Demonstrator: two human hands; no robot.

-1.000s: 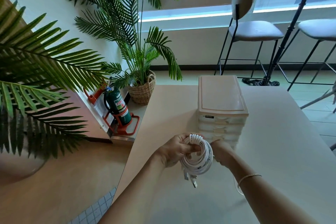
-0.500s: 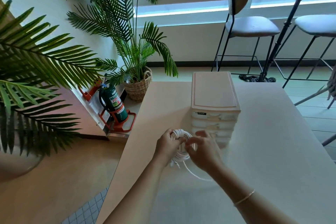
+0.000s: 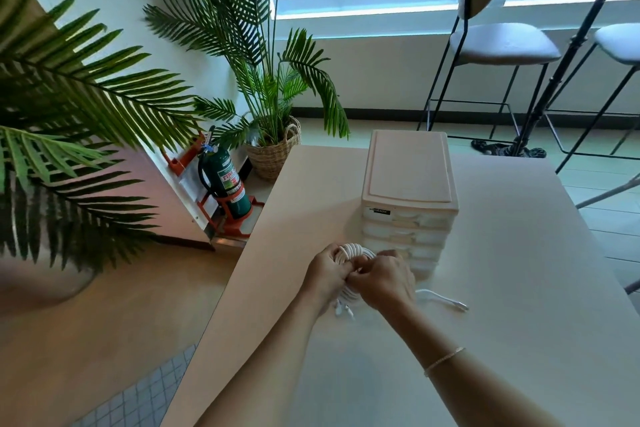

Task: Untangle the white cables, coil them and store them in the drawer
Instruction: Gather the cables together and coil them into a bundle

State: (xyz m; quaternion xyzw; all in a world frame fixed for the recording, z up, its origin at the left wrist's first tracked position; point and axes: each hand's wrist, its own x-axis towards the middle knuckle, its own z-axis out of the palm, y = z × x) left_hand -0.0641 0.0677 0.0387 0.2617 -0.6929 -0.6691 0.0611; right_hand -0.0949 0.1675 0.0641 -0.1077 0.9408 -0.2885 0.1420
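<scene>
A coil of white cable (image 3: 354, 251) sits between my two hands just above the table (image 3: 519, 288), in front of the drawer unit. My left hand (image 3: 327, 269) grips the left side of the coil. My right hand (image 3: 386, 279) covers the coil's right side with its fingers curled on the cable at the middle. A loose cable end (image 3: 446, 302) trails on the table to the right, and short plug ends (image 3: 343, 310) hang below the coil. The beige drawer unit (image 3: 410, 198) stands behind, its drawers closed.
The table's left edge (image 3: 242, 260) drops to the floor near my left arm. Beyond it stand a green fire extinguisher (image 3: 225, 185) and a potted palm in a basket (image 3: 273, 152). Bar stools (image 3: 498, 45) are at the far right.
My right hand has come back onto the coil's middle, closing against my left hand. The free cable end now lies out to the right on the table.
</scene>
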